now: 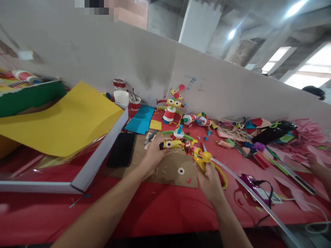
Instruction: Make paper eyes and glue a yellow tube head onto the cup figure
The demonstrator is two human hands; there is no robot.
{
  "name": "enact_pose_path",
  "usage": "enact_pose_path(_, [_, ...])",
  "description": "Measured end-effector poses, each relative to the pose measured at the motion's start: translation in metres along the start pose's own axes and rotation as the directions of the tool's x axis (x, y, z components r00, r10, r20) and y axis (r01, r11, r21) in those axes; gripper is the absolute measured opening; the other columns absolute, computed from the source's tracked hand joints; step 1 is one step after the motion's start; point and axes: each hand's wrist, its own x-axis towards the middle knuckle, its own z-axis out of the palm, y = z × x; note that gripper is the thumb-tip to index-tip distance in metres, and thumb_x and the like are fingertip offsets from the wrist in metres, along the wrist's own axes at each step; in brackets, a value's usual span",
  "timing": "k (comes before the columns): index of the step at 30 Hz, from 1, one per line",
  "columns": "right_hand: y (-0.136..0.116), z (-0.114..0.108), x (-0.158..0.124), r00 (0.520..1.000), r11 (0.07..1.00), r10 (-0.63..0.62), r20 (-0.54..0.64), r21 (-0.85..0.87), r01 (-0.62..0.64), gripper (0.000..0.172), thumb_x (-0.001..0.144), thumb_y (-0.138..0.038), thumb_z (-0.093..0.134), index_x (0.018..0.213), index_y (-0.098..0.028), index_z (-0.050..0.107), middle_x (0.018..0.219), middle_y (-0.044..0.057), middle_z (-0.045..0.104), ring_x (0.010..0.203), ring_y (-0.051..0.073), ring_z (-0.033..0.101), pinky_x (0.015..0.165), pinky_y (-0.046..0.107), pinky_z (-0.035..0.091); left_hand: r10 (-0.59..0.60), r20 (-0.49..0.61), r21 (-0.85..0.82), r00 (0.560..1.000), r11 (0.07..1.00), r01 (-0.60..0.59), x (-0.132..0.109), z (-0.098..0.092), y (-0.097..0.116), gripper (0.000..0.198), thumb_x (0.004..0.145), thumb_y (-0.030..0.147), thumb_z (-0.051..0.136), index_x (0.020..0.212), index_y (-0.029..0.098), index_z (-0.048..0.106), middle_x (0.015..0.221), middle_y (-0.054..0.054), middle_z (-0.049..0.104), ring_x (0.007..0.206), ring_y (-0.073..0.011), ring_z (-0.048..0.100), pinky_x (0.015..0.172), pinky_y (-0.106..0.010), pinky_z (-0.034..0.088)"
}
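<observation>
My left hand (pixel 153 153) is closed around one end of a yellow paper tube (pixel 175 144) that has a paper eye on it. My right hand (pixel 210 182) grips a yellow hot glue gun (pixel 200 157), its nozzle end close to the tube; whether they touch I cannot tell. A long clear glue stick (pixel 240 179) runs out of the gun's back toward the lower right. Below both hands lies a brown cardboard sheet (pixel 165 175) with a loose paper eye (pixel 181 171) on it. Just behind the tube stands a paper-cup body (pixel 178 134) with green coiled arms and a blue neck.
A finished-looking cup figure (pixel 170 113) stands by the wall, with others lying beside it. A phone (pixel 121 150) and a white-edged box (pixel 100 153) under yellow paper (pixel 74 120) are at left. Paper scraps, a black bottle (pixel 275 131), a corded purple device (pixel 252 189) and another person's hand (pixel 319 168) are at right.
</observation>
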Motion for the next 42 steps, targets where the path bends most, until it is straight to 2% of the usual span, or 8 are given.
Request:
enact_pose_path(4, [0.002,0.002,-0.001,0.999,1.000,0.028,0.028,-0.013,-0.028,0.030,0.085,-0.043,0.047,0.100,-0.019,0.058,0.088,0.007,0.068,0.091,0.025,0.062,0.084,0.038,0.045,0.014,-0.013,0.032,1.000,0.999,-0.014,0.000,0.000,0.002,0.038,0.062,0.008,0.063,0.097,0.021,0.066,0.107,-0.006,0.066,0.097,-0.0209,0.059,0.089,-0.038,0.043])
enact_pose_path(8, [0.004,0.000,-0.001,0.998,0.999,0.040,0.039,-0.008,-0.040,0.031,0.084,-0.044,0.049,0.101,-0.020,0.058,0.093,0.008,0.067,0.093,0.025,0.061,0.086,0.039,0.044,0.033,-0.016,0.053,0.999,0.998,-0.032,0.000,-0.001,0.001,0.036,0.063,0.010,0.063,0.098,0.020,0.066,0.106,-0.007,0.066,0.097,-0.0209,0.059,0.089,-0.037,0.043])
enact_pose_path(15, [-0.002,-0.001,0.004,0.999,0.999,0.019,0.033,0.028,-0.020,0.029,0.084,-0.041,0.049,0.100,-0.018,0.059,0.095,0.009,0.066,0.090,0.025,0.060,0.085,0.039,0.044,0.028,-0.023,0.046,0.999,0.999,-0.027,0.000,0.000,0.000,0.035,0.062,0.010,0.063,0.095,0.021,0.067,0.104,-0.006,0.066,0.097,-0.0214,0.059,0.088,-0.038,0.043])
enact_pose_path(23, [-0.005,-0.003,0.002,0.998,1.000,0.019,0.060,-0.015,-0.018,0.026,0.084,-0.039,0.049,0.100,-0.019,0.058,0.092,0.008,0.067,0.085,0.025,0.061,0.083,0.038,0.045,0.046,-0.054,0.064,0.997,0.997,-0.042,0.001,-0.002,0.003,0.034,0.062,0.010,0.065,0.094,0.021,0.067,0.104,-0.006,0.066,0.098,-0.0213,0.059,0.090,-0.039,0.042])
enact_pose_path(28, [-0.009,-0.006,0.006,0.998,0.999,0.040,0.054,-0.030,-0.039,0.028,0.085,-0.041,0.048,0.098,-0.018,0.059,0.097,0.009,0.065,0.092,0.025,0.060,0.084,0.038,0.044,0.023,-0.022,0.053,1.000,0.998,-0.022,0.000,-0.001,0.002,0.033,0.063,0.009,0.064,0.094,0.021,0.067,0.103,-0.006,0.067,0.096,-0.0215,0.059,0.089,-0.038,0.043])
enact_pose_path(33, [-0.009,-0.004,0.006,0.996,0.999,0.037,0.076,-0.030,-0.035,0.026,0.084,-0.040,0.049,0.093,-0.019,0.060,0.087,0.007,0.067,0.085,0.025,0.062,0.082,0.037,0.045,0.035,-0.036,0.064,0.999,0.997,-0.033,0.000,-0.002,0.004,0.033,0.062,0.008,0.064,0.093,0.021,0.067,0.102,-0.006,0.067,0.095,-0.0208,0.059,0.089,-0.038,0.043])
enact_pose_path(38, [-0.006,-0.006,0.005,0.997,0.999,0.035,0.066,-0.037,-0.033,0.027,0.083,-0.039,0.050,0.098,-0.020,0.060,0.093,0.008,0.067,0.090,0.026,0.061,0.082,0.037,0.044,0.009,-0.012,0.039,1.000,0.999,-0.008,0.000,-0.001,0.001,0.033,0.064,0.012,0.065,0.096,0.021,0.067,0.104,-0.006,0.066,0.097,-0.0211,0.059,0.088,-0.039,0.044])
enact_pose_path(42, [-0.009,-0.006,0.007,0.997,0.999,0.035,0.065,-0.039,-0.033,0.025,0.083,-0.039,0.050,0.095,-0.019,0.060,0.091,0.008,0.067,0.088,0.026,0.061,0.082,0.038,0.044,0.009,-0.015,0.033,1.000,0.999,-0.009,0.000,-0.001,0.002,0.032,0.063,0.012,0.065,0.094,0.020,0.067,0.101,-0.006,0.067,0.096,-0.0216,0.059,0.087,-0.039,0.044])
